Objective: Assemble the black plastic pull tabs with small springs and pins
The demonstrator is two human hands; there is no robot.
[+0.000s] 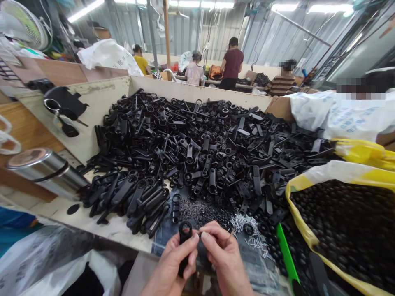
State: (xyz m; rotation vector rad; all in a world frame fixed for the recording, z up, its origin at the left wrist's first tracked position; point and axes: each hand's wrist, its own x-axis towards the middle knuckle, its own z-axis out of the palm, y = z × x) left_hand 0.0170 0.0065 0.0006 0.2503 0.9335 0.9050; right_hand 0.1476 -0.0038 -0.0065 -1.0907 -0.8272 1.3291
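Many black plastic parts (200,152) fill a bin (197,92).

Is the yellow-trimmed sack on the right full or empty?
Full: small round black parts fill the white-and-yellow sack almost up to its rim.

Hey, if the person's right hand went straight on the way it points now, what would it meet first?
Probably the black plastic loop-shaped part held in the left hand, just ahead of the right hand, though depth is hard to judge.
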